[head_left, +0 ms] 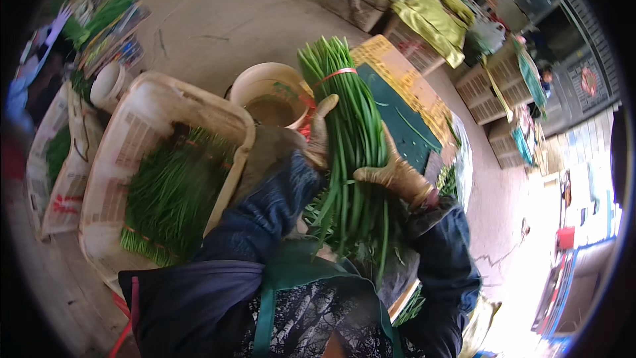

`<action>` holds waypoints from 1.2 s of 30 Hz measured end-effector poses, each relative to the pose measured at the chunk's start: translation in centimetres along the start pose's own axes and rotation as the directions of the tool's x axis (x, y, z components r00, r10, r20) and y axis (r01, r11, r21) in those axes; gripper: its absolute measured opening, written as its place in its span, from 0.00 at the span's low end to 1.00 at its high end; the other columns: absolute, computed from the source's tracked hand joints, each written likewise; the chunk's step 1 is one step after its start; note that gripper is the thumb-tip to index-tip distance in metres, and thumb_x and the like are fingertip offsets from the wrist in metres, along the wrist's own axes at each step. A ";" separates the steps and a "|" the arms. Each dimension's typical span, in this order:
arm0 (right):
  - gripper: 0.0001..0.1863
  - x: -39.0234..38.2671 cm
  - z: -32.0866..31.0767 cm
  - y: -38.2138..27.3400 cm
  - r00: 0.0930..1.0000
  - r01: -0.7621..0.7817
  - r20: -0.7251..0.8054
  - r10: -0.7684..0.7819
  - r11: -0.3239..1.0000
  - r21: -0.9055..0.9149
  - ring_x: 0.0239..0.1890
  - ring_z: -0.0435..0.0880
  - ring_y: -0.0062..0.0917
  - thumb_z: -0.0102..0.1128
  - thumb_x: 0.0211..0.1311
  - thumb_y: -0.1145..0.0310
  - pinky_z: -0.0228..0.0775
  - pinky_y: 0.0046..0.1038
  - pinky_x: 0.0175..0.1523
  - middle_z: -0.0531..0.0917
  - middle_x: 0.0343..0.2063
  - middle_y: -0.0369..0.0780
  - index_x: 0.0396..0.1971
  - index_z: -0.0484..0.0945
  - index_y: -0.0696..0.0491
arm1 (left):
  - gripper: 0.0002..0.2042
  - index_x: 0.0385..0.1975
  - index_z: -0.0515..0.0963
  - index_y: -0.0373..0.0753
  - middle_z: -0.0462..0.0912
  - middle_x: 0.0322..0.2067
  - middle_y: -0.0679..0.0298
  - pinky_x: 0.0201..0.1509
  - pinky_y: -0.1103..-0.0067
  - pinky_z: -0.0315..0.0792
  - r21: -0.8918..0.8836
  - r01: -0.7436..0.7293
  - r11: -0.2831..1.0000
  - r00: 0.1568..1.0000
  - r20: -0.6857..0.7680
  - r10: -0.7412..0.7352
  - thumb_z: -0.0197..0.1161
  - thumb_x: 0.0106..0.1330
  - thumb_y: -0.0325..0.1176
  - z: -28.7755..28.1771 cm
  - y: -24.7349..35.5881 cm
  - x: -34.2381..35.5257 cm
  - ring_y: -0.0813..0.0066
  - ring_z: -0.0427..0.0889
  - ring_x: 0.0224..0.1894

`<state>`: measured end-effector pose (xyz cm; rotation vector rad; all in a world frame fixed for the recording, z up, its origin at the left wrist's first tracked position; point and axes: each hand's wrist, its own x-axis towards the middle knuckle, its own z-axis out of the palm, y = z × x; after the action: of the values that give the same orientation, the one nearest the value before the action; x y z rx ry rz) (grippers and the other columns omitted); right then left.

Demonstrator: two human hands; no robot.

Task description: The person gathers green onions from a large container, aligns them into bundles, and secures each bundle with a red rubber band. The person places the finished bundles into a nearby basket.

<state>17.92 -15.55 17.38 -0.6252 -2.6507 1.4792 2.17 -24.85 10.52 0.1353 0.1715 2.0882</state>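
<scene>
A thick bundle of chives [348,126] stands slantwise in front of me, its cut ends up and its loose leaves hanging toward my lap. A pinkish-red band [336,75] circles it near the top. My left hand [320,131], in a pale stained glove, clasps the bundle's left side, thumb upward; most of its fingers are hidden behind. On the right side, my gloved right hand [397,176] grips lower down, with its thumb across the front. Under and behind the bundle lies a dark green board [397,116] bearing a few loose leaves.
Left of me stands a dirty white crate [132,103] with banded chives inside. A round bucket [265,83] of murky water is beside it. Further crates [354,3], a yellow-green sack [430,23] and stacked crates [487,89] stand beyond. At far left a person's gloved hand [58,25] shows.
</scene>
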 end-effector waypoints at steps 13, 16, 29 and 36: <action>0.40 33.9 6.7 -8.8 0.612 -0.185 0.561 0.557 0.791 -0.583 0.52 0.82 0.33 0.75 0.51 0.66 0.75 0.38 0.57 0.83 0.52 0.45 0.65 0.67 0.55 | 0.37 0.67 0.66 0.44 0.69 0.66 0.55 0.71 0.54 0.63 -0.748 0.040 0.663 0.999 0.044 -0.011 0.52 0.66 0.67 -11.7 8.8 6.4 0.52 0.68 0.66; 0.36 38.2 14.2 -5.0 0.706 -0.076 0.503 0.499 0.759 -0.647 0.56 0.79 0.39 0.68 0.56 0.61 0.70 0.40 0.62 0.81 0.54 0.48 0.65 0.68 0.53 | 0.39 0.68 0.66 0.47 0.69 0.66 0.57 0.70 0.57 0.64 -0.618 -0.345 0.706 0.924 -0.355 0.142 0.53 0.64 0.69 -18.2 8.6 9.7 0.55 0.68 0.66; 0.34 32.7 11.9 -0.8 0.937 0.162 0.253 0.242 0.342 -0.926 0.47 0.85 0.46 0.68 0.52 0.49 0.76 0.44 0.51 0.85 0.43 0.50 0.61 0.71 0.36 | 0.26 0.58 0.73 0.39 0.80 0.49 0.60 0.66 0.65 0.69 -0.511 -0.269 0.817 0.915 -0.400 0.051 0.54 0.72 0.55 -10.5 7.0 6.2 0.64 0.76 0.55; 0.42 14.9 -0.8 -13.4 0.956 0.266 0.025 -0.293 0.825 -0.499 0.52 0.84 0.35 0.71 0.51 0.69 0.74 0.33 0.58 0.82 0.52 0.49 0.68 0.65 0.43 | 0.26 0.63 0.68 0.42 0.75 0.59 0.58 0.66 0.65 0.67 0.089 0.284 0.955 0.925 0.235 -0.298 0.51 0.75 0.53 -7.0 6.0 -3.3 0.69 0.72 0.62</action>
<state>0.12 -15.64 26.57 -0.2581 -2.9296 0.6875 -2.49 -31.12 4.57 0.3771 0.0896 1.7530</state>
